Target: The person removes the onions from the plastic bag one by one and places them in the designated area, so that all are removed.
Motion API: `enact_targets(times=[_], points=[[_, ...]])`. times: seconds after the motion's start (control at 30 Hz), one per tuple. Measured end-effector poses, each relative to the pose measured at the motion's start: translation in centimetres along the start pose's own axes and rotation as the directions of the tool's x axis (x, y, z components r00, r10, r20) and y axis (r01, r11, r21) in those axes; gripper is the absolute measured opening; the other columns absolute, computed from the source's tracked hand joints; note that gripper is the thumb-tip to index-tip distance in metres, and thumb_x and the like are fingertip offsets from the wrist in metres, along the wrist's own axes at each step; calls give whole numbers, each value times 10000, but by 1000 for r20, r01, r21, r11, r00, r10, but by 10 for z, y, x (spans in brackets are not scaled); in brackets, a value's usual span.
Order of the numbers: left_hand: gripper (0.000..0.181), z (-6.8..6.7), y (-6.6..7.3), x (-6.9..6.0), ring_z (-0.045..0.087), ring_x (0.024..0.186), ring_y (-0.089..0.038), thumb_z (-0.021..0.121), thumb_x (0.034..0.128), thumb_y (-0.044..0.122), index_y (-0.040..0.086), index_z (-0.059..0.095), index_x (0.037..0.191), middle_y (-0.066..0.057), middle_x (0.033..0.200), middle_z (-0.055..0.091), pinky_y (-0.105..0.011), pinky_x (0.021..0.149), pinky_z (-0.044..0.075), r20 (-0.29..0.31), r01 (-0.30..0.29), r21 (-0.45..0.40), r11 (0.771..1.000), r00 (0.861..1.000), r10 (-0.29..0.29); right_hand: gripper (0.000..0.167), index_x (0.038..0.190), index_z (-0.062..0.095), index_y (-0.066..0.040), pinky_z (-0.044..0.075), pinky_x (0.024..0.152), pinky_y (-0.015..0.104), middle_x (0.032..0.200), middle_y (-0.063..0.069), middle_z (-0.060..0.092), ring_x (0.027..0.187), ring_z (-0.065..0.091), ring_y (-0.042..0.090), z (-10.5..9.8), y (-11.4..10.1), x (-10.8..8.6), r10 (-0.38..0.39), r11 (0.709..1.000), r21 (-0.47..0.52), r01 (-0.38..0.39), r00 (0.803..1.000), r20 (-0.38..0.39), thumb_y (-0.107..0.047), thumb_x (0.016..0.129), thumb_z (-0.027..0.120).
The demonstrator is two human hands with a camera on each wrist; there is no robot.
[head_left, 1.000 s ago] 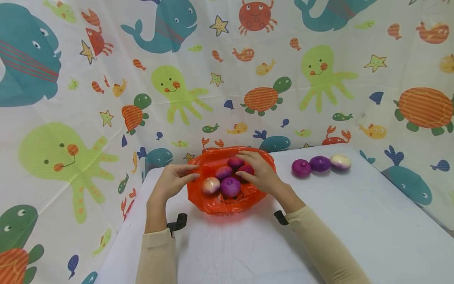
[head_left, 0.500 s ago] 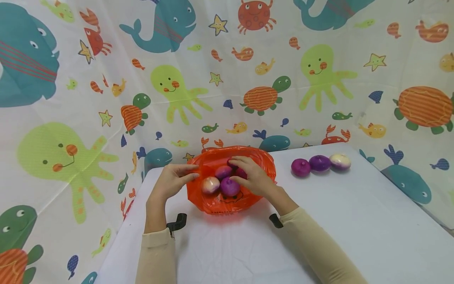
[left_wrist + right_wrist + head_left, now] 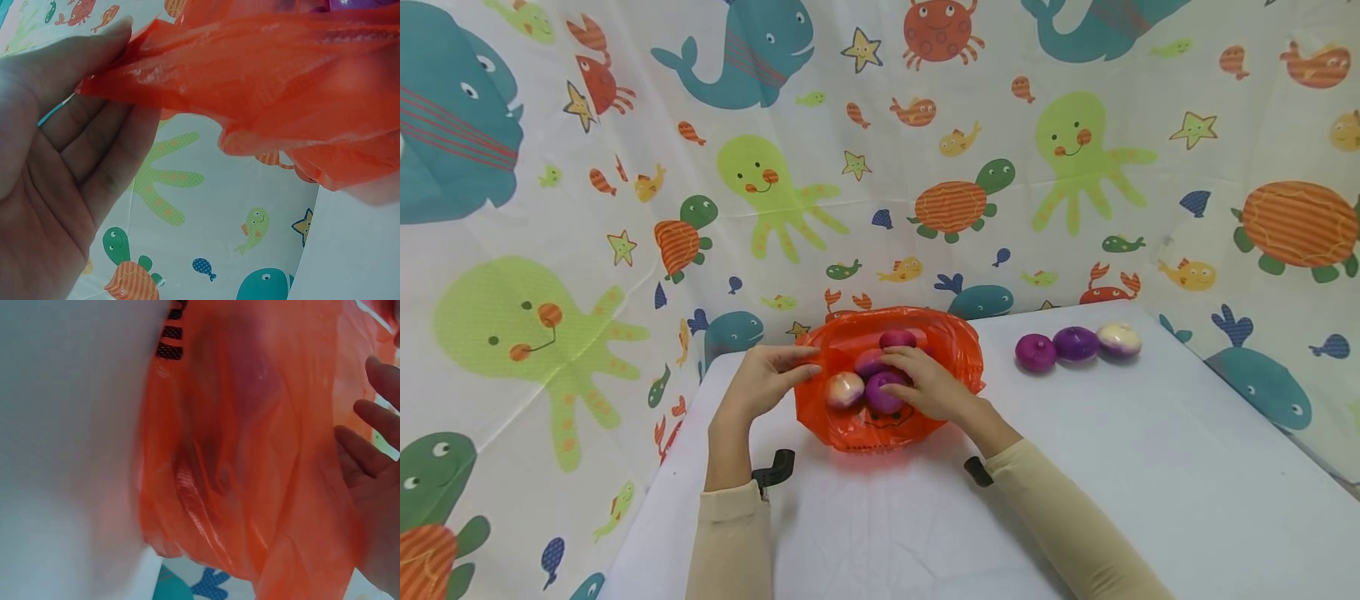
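In the head view, an orange-red plastic bag [image 3: 820, 421] lies with its mouth spread wide. Inside are several glossy onion-like vegetables: a pale one [image 3: 845, 390], a purple one [image 3: 880, 398] and a magenta one [image 3: 897, 338] among them. My left hand [image 3: 762, 383] pinches the bag's left edge between thumb and fingers, as the left wrist view shows. My right hand [image 3: 928, 385] reaches over the bag's right side, its fingers loosely spread above the vegetables. The thumb covers part of the purple one; whether it touches cannot be told. In the right wrist view, bag film covers part of the hand.
On the white table [image 3: 1075, 467], a magenta vegetable [image 3: 1036, 353], a purple one [image 3: 1077, 343] and a white one [image 3: 1120, 341] stand in a row to the right. A sea-animal curtain [image 3: 865, 117] hangs behind and at the left.
My right hand has moved left and toward me over the vegetables, uncovering the magenta one at the back. My left hand has stayed at the bag's edge.
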State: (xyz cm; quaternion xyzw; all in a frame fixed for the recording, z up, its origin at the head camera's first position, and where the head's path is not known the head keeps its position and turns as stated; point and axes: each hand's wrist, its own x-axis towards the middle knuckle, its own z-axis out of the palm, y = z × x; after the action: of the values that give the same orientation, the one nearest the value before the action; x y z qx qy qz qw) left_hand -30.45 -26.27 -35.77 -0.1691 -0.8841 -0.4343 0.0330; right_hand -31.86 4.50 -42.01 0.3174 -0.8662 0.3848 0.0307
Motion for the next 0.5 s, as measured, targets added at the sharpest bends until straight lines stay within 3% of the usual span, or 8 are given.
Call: enact_targets(times=[0.3,0.5], points=[[377,0,-1,0,748,1024,-250,780,945,349,159,766,1269,-63,1112,788,-418,893,638,-2,1,-4,1000,1000,-1,669,1577,458,-217,397,1198,592,1636,39,426,1541,344,308,10,6,0,60,998,0,-60,992,107,-348,979,727],[403,0,0,0,753,1013,-253,779,947,339,110,755,1278,-67,1102,790,-423,895,638,-3,-14,4,1000,1000,14,722,1607,402,-167,349,1230,591,1669,62,379,1569,301,320,15,9,0,80,997,-23,-77,985,156,-390,990,703]])
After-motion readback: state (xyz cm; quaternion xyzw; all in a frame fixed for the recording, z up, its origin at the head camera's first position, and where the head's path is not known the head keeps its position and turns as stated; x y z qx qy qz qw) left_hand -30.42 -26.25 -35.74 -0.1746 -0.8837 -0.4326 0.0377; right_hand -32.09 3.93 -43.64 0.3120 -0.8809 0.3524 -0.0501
